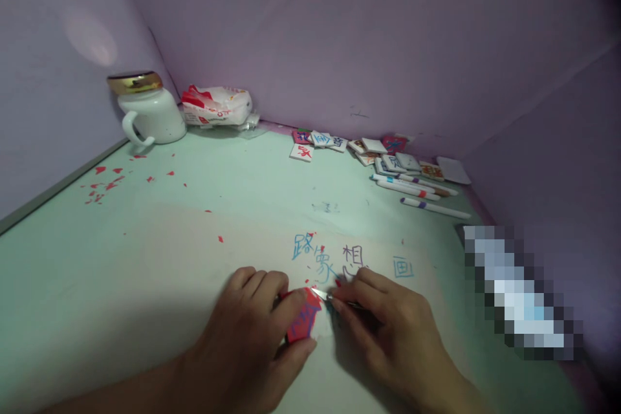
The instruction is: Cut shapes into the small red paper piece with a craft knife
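Observation:
My left hand pinches a small red block with blue marks on its face, held against the pale green table. My right hand grips a thin carving knife; its blade tip touches the block's upper right corner. Blue handwritten characters are drawn on the table just beyond both hands.
Red shavings lie scattered at the left. A white mug with a gold lid and a plastic packet stand in the back corner. Several small tiles and marker pens lie at the back right. Purple walls enclose the table.

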The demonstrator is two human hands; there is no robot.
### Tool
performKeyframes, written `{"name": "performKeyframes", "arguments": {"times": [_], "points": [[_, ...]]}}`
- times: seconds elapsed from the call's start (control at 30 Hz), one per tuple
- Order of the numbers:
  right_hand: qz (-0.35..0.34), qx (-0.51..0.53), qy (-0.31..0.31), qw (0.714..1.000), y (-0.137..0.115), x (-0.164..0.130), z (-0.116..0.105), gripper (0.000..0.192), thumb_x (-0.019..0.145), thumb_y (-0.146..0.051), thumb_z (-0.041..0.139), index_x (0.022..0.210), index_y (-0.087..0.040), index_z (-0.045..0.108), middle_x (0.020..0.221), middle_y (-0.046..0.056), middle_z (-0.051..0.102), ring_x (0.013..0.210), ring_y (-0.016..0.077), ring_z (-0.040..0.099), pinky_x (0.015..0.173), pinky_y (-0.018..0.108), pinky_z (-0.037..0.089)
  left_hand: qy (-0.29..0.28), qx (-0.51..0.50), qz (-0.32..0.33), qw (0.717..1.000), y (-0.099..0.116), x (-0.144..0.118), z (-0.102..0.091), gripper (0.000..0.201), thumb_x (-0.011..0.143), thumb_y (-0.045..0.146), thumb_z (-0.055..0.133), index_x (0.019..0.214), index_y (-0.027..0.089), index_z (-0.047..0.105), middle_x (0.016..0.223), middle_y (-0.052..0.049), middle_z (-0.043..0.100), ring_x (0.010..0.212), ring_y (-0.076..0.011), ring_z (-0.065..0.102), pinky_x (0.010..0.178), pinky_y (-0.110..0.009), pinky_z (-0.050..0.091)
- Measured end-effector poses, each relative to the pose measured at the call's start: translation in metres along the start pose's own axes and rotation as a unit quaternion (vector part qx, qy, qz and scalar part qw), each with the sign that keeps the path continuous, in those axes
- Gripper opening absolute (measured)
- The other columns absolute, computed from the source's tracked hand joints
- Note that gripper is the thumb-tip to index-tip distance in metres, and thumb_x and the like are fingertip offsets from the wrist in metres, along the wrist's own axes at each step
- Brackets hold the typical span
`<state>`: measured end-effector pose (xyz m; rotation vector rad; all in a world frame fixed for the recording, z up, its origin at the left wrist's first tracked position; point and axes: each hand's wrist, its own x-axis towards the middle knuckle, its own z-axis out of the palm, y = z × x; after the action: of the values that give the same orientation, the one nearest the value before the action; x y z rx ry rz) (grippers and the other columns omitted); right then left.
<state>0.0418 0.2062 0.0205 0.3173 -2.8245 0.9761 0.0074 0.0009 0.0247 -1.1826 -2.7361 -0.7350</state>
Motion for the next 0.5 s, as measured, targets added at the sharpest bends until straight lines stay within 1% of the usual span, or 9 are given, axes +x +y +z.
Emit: {"name": "performKeyframes", "arguments": {"times": [0.07, 0.2, 0.27, 0.4, 0.5], "points": [[0.002, 0.016, 0.000, 1.000, 0.001, -0.002, 0.001, 0.019, 0.089, -0.023, 0.051, 0.085, -0.020, 0.069, 0.069, 0.002, 0.059, 0.058, 0.0138, 0.055, 0.053, 0.026, 0.042, 0.005, 0.002, 0.003, 1.000, 0.000, 0.000, 0.000, 0.022, 0.076, 0.019, 0.058, 0.097, 0.022, 0.059, 0.085, -0.004, 0.056, 0.074, -0.0224, 0.048, 0.069, -0.040, 0.041], [-0.009, 0.027, 0.067, 0.997, 0.002, -0.005, 0.006, 0.015, 0.089, -0.021, 0.053, 0.085, -0.019, 0.067, 0.069, 0.002, 0.060, 0.060, 0.0132, 0.056, 0.052, 0.025, 0.041, 0.007, 0.000, 0.007, 1.000, 0.000, 0.000, 0.000, 0.020, 0.077, 0.018, 0.057, 0.096, 0.021, 0.059, 0.086, -0.005, 0.057, 0.075, -0.0224, 0.049, 0.069, -0.040, 0.042], [-0.017, 0.009, 0.083, 0.996, 0.001, -0.005, 0.009, 0.015, 0.089, -0.020, 0.053, 0.085, -0.019, 0.068, 0.067, 0.001, 0.059, 0.058, 0.0131, 0.055, 0.051, 0.025, 0.040, 0.003, -0.002, 0.007, 1.000, 0.000, 0.000, -0.001, 0.020, 0.077, 0.018, 0.057, 0.096, 0.020, 0.059, 0.086, -0.005, 0.057, 0.075, -0.0223, 0.049, 0.069, -0.040, 0.042], [-0.027, -0.011, 0.079, 0.996, 0.000, -0.005, 0.009, 0.018, 0.089, -0.019, 0.052, 0.084, -0.018, 0.069, 0.065, 0.002, 0.058, 0.056, 0.0135, 0.053, 0.050, 0.025, 0.039, -0.010, 0.001, 0.004, 1.000, 0.000, 0.000, -0.001, 0.022, 0.076, 0.020, 0.060, 0.098, 0.021, 0.059, 0.086, -0.005, 0.056, 0.075, -0.0219, 0.048, 0.069, -0.039, 0.042], [-0.021, -0.003, 0.058, 0.998, -0.001, -0.006, 0.006, 0.020, 0.089, -0.021, 0.052, 0.082, -0.018, 0.070, 0.065, 0.002, 0.057, 0.056, 0.0136, 0.054, 0.050, 0.026, 0.040, -0.005, 0.004, 0.006, 1.000, 0.000, 0.000, -0.001, 0.023, 0.076, 0.020, 0.060, 0.100, 0.022, 0.059, 0.086, -0.004, 0.057, 0.074, -0.0218, 0.048, 0.070, -0.040, 0.041]]}}
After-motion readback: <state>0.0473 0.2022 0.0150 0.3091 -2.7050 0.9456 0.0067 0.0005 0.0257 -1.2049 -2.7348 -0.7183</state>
